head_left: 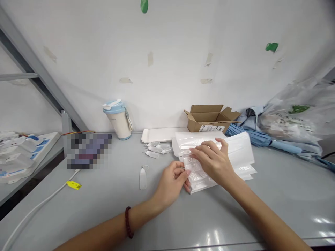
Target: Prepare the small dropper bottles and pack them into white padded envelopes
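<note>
A stack of white and clear plastic bags (239, 150) lies on the grey table in front of me, with loose, layered edges at its right side. My left hand (172, 181) is closed on the lower left edge of a clear plastic bag (197, 174), thumb on top and fingers beneath. Over the same bag's upper part is my right hand (213, 158), its fingers bent and the fingertips gripping the film; its thumb is hidden. A small white tag with a string loop (142, 178) lies left of my left hand. Several similar white tags (155, 149) are heaped behind it.
A shallow white tray (164, 134) and an open cardboard box (208, 120) stand along the wall. A cream tumbler with blue lid (119, 122) is at back left, near a blurred phone (90, 151) on a white cable (44, 202). A folded blue umbrella (261, 137) lies right.
</note>
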The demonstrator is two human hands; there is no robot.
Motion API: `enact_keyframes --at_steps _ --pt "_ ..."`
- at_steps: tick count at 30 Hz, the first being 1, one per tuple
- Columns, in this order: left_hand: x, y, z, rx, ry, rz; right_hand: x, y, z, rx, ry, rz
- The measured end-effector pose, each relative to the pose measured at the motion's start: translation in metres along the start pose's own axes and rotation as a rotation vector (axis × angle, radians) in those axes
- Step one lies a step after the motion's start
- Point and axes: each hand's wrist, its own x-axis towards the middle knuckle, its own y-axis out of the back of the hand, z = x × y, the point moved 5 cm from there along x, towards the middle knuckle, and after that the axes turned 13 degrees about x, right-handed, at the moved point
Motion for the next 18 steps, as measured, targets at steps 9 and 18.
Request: enact_keyframes --at_steps 9,18 --pt "0.017 0.003 0.000 -0.011 0.185 0.006 -0.015 -0.026 0.027 0.272 -0.252 -0.271" --pt "0.036 0.057 0.036 0.939 -0.341 0.260 -0.017 -0.030 0.028 0.285 -0.398 -0.421"
